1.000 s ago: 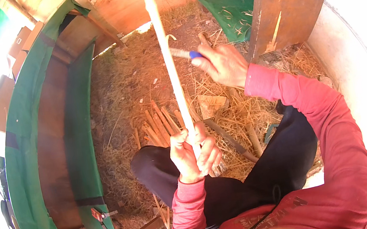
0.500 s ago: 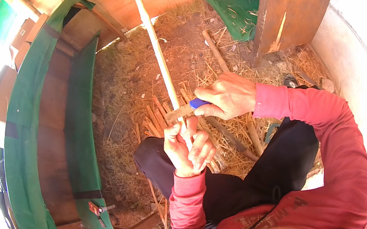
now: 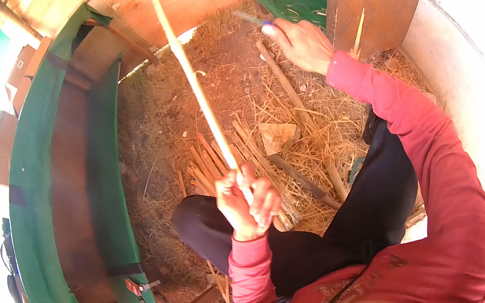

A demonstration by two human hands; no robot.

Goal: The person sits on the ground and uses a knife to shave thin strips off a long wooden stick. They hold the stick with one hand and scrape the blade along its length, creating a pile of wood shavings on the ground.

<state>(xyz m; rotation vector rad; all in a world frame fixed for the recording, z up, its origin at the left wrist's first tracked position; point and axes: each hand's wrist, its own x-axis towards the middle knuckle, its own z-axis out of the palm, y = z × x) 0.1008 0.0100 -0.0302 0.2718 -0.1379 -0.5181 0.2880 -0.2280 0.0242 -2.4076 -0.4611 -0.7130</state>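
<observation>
The left hand (image 3: 239,213) clamps its fingers on the pale strip (image 3: 198,92) extending forward of them, while the right hand (image 3: 305,45), fingers closed around the knife (image 3: 250,18), now stands clear, ending blade contact.

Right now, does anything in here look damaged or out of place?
The brown wooden panel at upper right bears a pale, pointed streak, perhaps where its surface splintered. Thin straw-coloured strips lie strewn across the reddish-brown earth floor, which looks messy. The long pale stick in the left hand carries one loose curl.

Bright side glare, bent edges
</observation>
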